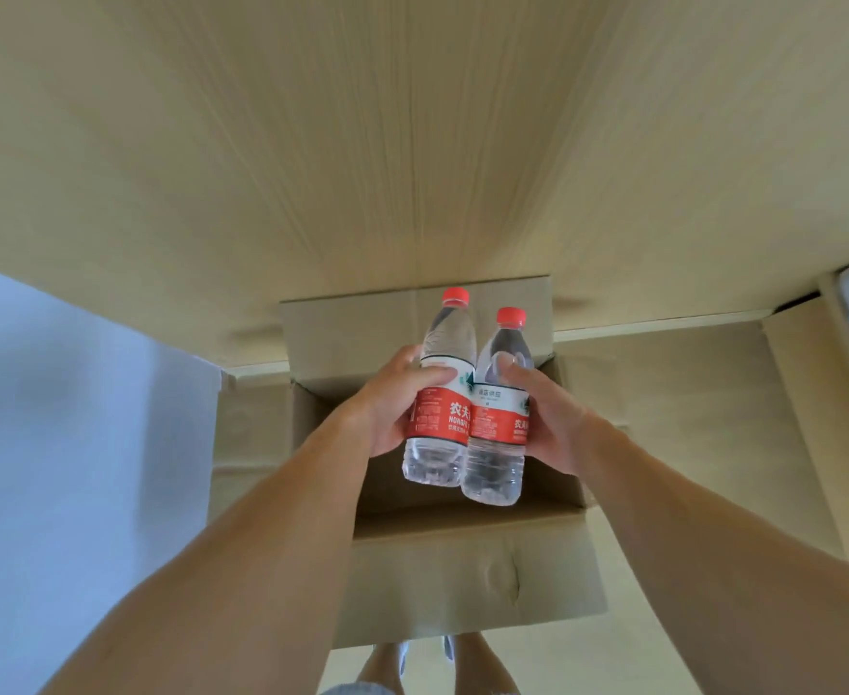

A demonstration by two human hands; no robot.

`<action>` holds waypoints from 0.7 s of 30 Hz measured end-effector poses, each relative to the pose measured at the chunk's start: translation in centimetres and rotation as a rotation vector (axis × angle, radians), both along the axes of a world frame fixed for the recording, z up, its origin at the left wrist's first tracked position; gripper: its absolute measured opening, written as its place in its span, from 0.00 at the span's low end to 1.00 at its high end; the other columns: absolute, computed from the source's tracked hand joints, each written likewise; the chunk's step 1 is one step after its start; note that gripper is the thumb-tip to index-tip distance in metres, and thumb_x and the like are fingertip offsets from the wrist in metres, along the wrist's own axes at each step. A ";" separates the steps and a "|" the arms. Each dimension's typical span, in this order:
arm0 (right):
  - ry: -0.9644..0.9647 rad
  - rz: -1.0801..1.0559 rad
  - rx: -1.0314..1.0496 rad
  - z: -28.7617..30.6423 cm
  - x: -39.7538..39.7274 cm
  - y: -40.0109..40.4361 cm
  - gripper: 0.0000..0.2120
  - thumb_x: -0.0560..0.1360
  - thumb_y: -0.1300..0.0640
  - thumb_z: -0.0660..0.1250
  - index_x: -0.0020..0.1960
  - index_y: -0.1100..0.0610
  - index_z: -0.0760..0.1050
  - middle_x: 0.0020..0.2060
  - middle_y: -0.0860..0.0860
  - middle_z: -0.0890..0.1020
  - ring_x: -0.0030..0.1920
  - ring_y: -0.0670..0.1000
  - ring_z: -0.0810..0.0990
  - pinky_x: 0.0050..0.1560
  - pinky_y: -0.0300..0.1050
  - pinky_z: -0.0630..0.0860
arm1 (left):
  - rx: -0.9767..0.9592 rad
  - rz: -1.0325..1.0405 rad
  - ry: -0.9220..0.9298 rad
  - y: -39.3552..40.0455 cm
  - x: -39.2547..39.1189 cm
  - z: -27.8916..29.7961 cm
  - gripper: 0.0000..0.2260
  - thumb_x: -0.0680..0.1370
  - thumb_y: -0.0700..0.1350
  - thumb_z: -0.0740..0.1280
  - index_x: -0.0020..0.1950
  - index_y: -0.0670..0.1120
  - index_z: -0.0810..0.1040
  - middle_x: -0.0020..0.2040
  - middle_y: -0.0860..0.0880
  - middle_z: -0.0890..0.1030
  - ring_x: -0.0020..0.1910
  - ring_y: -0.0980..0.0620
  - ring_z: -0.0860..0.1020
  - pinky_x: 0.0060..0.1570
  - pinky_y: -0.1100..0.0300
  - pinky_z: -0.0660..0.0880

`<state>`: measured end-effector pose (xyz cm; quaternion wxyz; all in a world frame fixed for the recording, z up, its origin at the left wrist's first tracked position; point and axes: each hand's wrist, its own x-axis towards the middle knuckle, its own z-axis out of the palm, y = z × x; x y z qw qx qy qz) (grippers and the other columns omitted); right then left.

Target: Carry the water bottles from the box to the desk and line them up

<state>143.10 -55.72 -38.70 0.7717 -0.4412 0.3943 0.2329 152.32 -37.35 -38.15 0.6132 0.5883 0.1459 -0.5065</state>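
Two clear bottles, red caps, red-and-white labels — left bottle (443, 388), right bottle (500, 408) — upright, sides touching, held in the air above the open box (467, 559). Left hand (387, 403) wraps the left bottle at its label; right hand (552, 418) wraps the right one, thumb on its shoulder. Both grips closed round their bottles. Table (412, 143) lies beyond the box.

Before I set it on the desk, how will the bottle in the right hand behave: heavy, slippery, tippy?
The right-hand bottle looks full of clear water, so probably heavy for its size. Its ribbed plastic and paper label should keep the right hand from slipping. Tall and narrow, it may tip if set down tilted.
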 end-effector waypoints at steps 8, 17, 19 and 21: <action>0.048 -0.107 -0.002 9.5 -0.1 -0.1 0.44 0.61 0.33 0.76 0.69 0.57 0.72 0.56 0.63 0.84 0.55 0.64 0.84 0.57 0.65 0.80 | -0.034 0.038 0.166 -1.2 -2.5 8.0 0.20 0.76 0.51 0.71 0.65 0.44 0.76 0.52 0.41 0.86 0.47 0.42 0.86 0.46 0.47 0.82; 0.015 -0.268 0.076 17.0 -3.2 -1.0 0.26 0.77 0.50 0.68 0.71 0.60 0.70 0.55 0.62 0.83 0.50 0.61 0.85 0.52 0.58 0.81 | -0.093 -0.083 0.024 -2.4 -3.5 14.6 0.23 0.71 0.49 0.79 0.62 0.45 0.77 0.51 0.41 0.86 0.47 0.41 0.86 0.46 0.43 0.83; -0.012 -0.259 0.052 18.2 -4.0 -1.1 0.27 0.77 0.48 0.69 0.71 0.59 0.69 0.58 0.62 0.82 0.54 0.62 0.83 0.59 0.61 0.79 | -0.083 -0.105 0.023 -2.9 -3.4 15.7 0.22 0.73 0.49 0.78 0.62 0.44 0.78 0.50 0.41 0.86 0.46 0.41 0.86 0.46 0.43 0.83; -0.035 -0.279 -0.019 19.1 -4.8 -1.3 0.30 0.77 0.48 0.71 0.73 0.59 0.66 0.63 0.63 0.79 0.61 0.64 0.81 0.64 0.64 0.76 | -0.083 -0.139 0.018 -3.8 -3.4 16.9 0.20 0.73 0.49 0.77 0.61 0.42 0.78 0.50 0.40 0.86 0.46 0.41 0.85 0.50 0.42 0.82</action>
